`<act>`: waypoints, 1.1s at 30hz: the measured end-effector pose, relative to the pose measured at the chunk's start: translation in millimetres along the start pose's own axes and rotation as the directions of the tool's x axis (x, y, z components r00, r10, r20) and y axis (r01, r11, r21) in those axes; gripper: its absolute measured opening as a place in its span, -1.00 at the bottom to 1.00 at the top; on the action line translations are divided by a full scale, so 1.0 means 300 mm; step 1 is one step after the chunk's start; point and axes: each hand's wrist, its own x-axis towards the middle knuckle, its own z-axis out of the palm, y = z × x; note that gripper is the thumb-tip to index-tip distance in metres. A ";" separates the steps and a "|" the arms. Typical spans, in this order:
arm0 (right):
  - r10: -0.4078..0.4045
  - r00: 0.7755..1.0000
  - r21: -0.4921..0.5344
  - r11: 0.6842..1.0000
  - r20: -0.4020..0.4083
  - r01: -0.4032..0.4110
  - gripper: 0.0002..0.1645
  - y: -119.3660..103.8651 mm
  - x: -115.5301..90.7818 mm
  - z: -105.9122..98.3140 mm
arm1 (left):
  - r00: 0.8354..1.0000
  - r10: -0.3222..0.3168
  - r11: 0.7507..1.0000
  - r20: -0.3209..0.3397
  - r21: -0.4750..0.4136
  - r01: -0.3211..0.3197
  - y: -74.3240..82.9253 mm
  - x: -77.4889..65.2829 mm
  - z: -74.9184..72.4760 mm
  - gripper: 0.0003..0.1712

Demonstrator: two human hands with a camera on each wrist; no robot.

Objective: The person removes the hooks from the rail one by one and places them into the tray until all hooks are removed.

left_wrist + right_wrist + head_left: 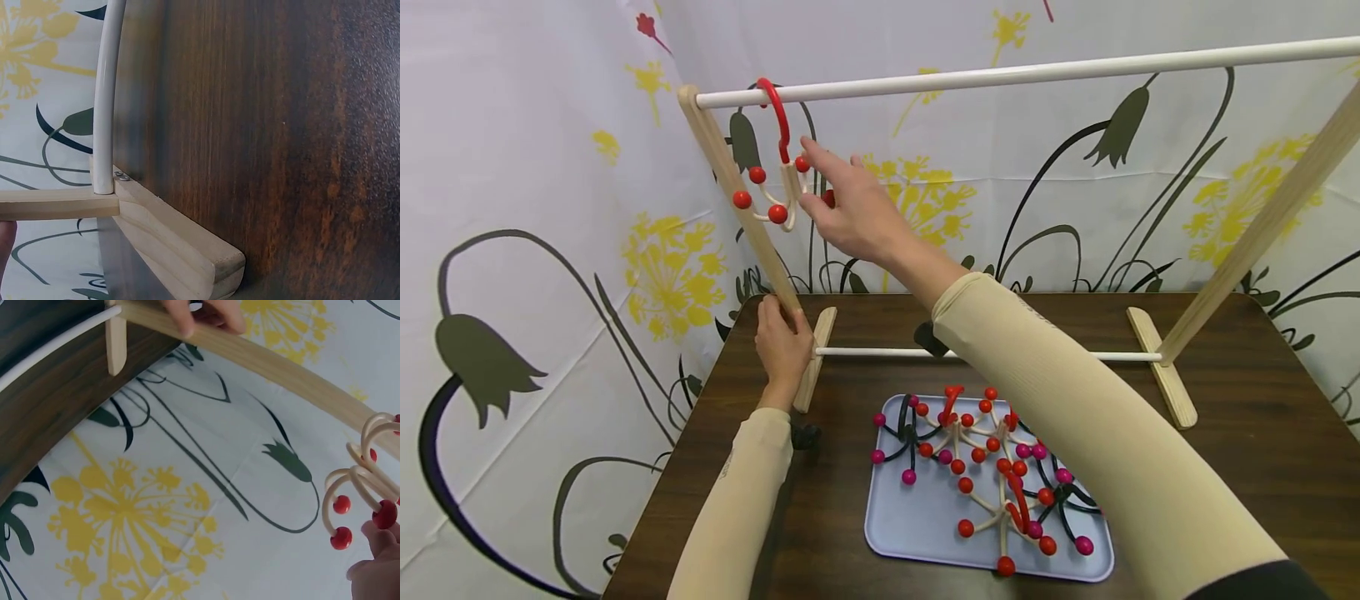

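A pronged hanger [791,187] with pale curved arms and red ball tips hangs by its red hook [780,117] from the white top rod [970,78], close to the rod's left end. Beside it is my right hand [857,208], thumb and index finger extended apart at the hanger's right side. The right wrist view shows fingertips close by a red ball [385,514]. Lower down, my left hand [783,342] grips the left wooden upright [722,162] of the rack just above its foot. Only a bit of a finger [5,240] shows in the left wrist view.
A pale blue tray [891,533] on the dark wooden table [827,533] holds several more hangers, some pale with red balls, others black with magenta balls. My right forearm overlaps its right side. A lower white rod [880,352] joins the rack's feet. Behind hangs a flower-patterned curtain [550,150].
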 end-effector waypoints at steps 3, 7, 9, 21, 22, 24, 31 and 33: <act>0.024 0.999 0.094 0.995 0.036 -0.027 -0.19 -0.011 0.010 0.010 | 1.000 0.007 1.000 -0.004 -0.004 -0.007 0.001 -0.003 0.002 -0.74; 0.062 0.995 0.233 0.969 0.077 -0.079 -0.14 -0.017 0.025 0.016 | 1.000 0.010 1.000 -0.008 0.003 -0.010 0.001 0.001 0.003 -0.76; 0.087 0.991 0.283 0.952 0.103 -0.113 -0.12 -0.018 0.031 0.016 | 1.000 0.015 1.000 -0.008 0.006 -0.015 0.003 0.004 0.003 -0.76; 0.177 0.976 0.291 0.934 0.124 -0.206 -0.28 -0.012 0.041 0.014 | 1.000 0.018 1.000 0.003 0.021 -0.018 0.005 0.004 0.005 -0.76; 0.193 0.975 0.295 0.930 0.108 -0.217 -0.33 -0.016 0.044 0.016 | 1.000 0.017 1.000 0.004 0.019 -0.018 0.005 0.004 0.005 -0.76; 0.231 0.970 0.320 0.916 0.080 -0.244 -0.42 -0.024 0.046 0.018 | 1.000 0.016 1.000 0.004 0.017 -0.016 0.005 0.004 0.003 -0.75; 0.292 0.956 0.308 0.908 0.019 -0.284 -0.53 -0.021 0.039 -0.006 | 1.000 -0.006 1.000 0.014 0.016 0.006 0.005 0.005 0.000 -0.75; 0.281 0.960 0.306 0.913 0.009 -0.270 -0.53 -0.014 0.037 -0.016 | 1.000 -0.007 1.000 0.009 0.016 0.006 0.003 0.005 0.000 -0.75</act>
